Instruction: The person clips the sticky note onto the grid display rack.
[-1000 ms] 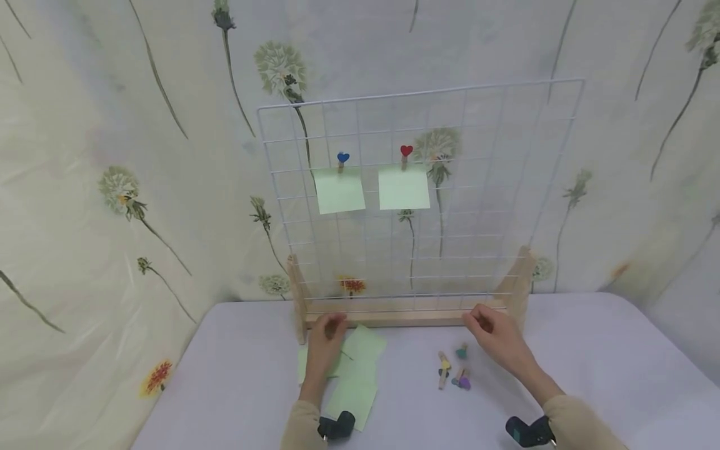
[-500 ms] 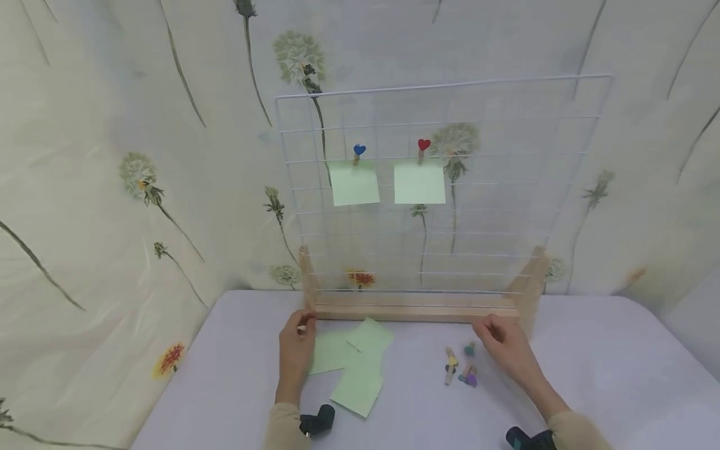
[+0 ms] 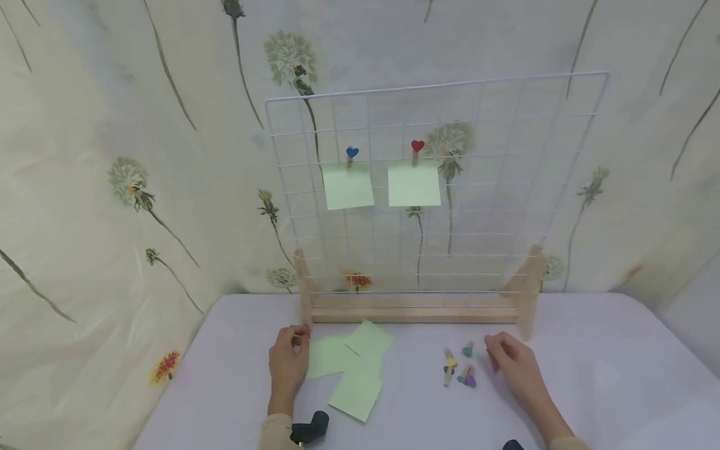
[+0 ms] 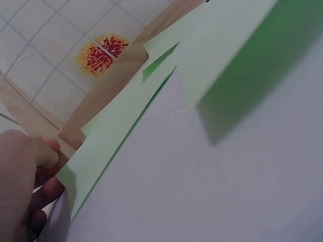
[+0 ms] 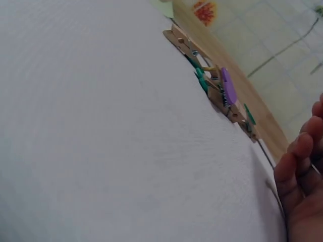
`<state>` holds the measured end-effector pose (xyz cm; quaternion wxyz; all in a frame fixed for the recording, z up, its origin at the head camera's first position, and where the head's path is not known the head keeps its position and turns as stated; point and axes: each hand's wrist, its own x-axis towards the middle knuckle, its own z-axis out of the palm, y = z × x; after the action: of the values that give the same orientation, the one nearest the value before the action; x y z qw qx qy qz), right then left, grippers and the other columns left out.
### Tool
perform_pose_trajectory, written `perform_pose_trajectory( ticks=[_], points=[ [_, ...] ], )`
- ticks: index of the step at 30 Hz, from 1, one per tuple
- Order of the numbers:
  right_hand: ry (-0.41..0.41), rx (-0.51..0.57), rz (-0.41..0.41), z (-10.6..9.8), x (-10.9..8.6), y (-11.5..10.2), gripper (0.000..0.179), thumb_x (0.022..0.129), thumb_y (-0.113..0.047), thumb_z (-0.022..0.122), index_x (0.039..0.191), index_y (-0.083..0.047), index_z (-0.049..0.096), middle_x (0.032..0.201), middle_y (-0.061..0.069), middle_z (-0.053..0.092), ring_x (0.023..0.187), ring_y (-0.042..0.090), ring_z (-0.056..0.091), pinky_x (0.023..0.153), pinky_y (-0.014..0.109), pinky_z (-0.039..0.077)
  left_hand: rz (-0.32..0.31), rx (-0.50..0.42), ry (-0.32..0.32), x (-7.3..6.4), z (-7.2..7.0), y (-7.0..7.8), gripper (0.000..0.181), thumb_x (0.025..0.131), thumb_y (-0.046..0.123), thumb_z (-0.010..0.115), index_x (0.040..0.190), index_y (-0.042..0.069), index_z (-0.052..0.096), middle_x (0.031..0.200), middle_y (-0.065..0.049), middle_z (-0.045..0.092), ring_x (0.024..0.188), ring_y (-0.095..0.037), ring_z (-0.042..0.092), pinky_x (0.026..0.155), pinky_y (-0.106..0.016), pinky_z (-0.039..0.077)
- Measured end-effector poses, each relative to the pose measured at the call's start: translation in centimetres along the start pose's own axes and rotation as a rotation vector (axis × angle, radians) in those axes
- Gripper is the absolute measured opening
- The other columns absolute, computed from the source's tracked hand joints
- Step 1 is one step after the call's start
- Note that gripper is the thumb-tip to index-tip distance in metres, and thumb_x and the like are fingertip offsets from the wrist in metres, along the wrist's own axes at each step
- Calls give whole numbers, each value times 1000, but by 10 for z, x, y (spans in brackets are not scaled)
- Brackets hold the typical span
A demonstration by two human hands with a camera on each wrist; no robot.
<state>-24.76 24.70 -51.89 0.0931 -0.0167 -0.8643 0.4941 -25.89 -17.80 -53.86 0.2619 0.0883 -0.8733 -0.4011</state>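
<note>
At nine o'clock of the loose notes (image 3: 357,392), just beside, left hand (image 3: 288,362). Fingers loosely curled, tips close together, nothing seen in them; cannot tell whether touching the paper's edge. At three o'clock of the loose pegs (image 3: 450,362), near but not touching, right hand (image 3: 516,367). Fingers bent a little, holding nothing.

Loose notes on the table (image 3: 422,419), partly on top of each other. Loose pegs in a small bunch at their three o'clock. Up at twelve and one o'clock of the loose notes, two hung notes (image 3: 349,190) on the grid (image 3: 439,86), with a blue peg (image 3: 352,152) and a red peg (image 3: 417,146).

To handle a note well, likely best to take just one. Pinch near a corner, lift slowly, and leave the others lying flat. Keep off the middle, so as not to bend it. Pick a peg from the outside of the bunch, so as not to scatter the rest. Take care with the stand (image 3: 413,314), at one o'clock of the left hand: go gently, without bumping.
</note>
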Motion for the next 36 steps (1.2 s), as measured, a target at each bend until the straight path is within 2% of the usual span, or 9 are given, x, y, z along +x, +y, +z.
perform_pose_trajectory(
  ticks=[4, 7, 10, 15, 18, 23, 27, 31, 36],
  points=[
    [-1, 52, 18, -6, -4, 5, 42, 96, -44, 47, 85, -4, 54, 66, 2, 55, 65, 16, 52, 59, 27, 40, 11, 0, -9, 0, -1, 0, 13, 86, 9, 62, 93, 18, 68, 95, 2, 65, 79, -14, 64, 65, -27, 43],
    [19, 53, 58, -10, -7, 7, 43, 97, -45, 45, 89, -4, 55, 69, 0, 55, 70, 12, 52, 62, 23, 42, 10, -14, -51, 2, -6, 3, 14, 88, 8, 59, 94, 16, 68, 100, -2, 63, 83, -17, 64, 69, -30, 45],
    [31, 72, 104, -12, -8, 8, 44, 97, -46, 45, 92, -3, 55, 71, -1, 56, 74, 10, 51, 65, 20, 43, -21, 20, -88, 3, -12, 6, 12, 89, 12, 59, 96, 13, 70, 103, -6, 61, 85, -21, 62, 75, -37, 45],
    [-4, 41, 69, -9, -10, 10, 41, 96, -45, 49, 89, -5, 56, 68, 1, 56, 72, 11, 51, 67, 21, 38, -24, 96, -146, -2, -20, 7, 16, 89, 20, 62, 97, 10, 72, 104, -12, 60, 94, -31, 60, 84, -52, 39],
    [-11, -20, 32, -9, -11, 9, 38, 96, -44, 49, 86, -8, 55, 66, 1, 54, 66, 13, 48, 61, 24, 37, 1, 80, -215, -2, -21, 2, 15, 89, 20, 62, 98, 12, 71, 105, -9, 58, 87, -25, 56, 78, -45, 37],
    [-36, -54, -7, -8, -10, 4, 35, 96, -43, 49, 87, -10, 56, 66, 3, 54, 62, 14, 47, 56, 26, 38, 1, 42, -278, 5, -26, -7, 13, 90, 20, 63, 101, 18, 70, 103, -2, 53, 75, -12, 42, 63, -26, 33],
    [-46, -53, 4, -5, -10, 1, 36, 96, -43, 49, 88, -9, 57, 66, 3, 54, 62, 13, 48, 57, 25, 38, -4, 25, -318, 8, -31, -7, 15, 89, 21, 65, 102, 17, 70, 102, -3, 53, 77, -12, 43, 63, -24, 35],
    [-52, -35, -6, -4, -12, 2, 35, 96, -41, 49, 87, -8, 56, 67, 4, 55, 63, 12, 48, 57, 25, 39, -9, 33, -326, 6, -33, -8, 14, 87, 21, 67, 100, 16, 70, 100, -3, 53, 78, -11, 43, 65, -23, 36],
    [-45, -32, -26, -3, -13, 5, 35, 96, -41, 49, 87, -8, 56, 66, 4, 54, 61, 12, 46, 55, 26, 37, 56, -7, -310, 3, -34, -3, 15, 82, 17, 71, 96, 11, 70, 99, -6, 50, 77, -13, 43, 65, -25, 34]
  ],
)
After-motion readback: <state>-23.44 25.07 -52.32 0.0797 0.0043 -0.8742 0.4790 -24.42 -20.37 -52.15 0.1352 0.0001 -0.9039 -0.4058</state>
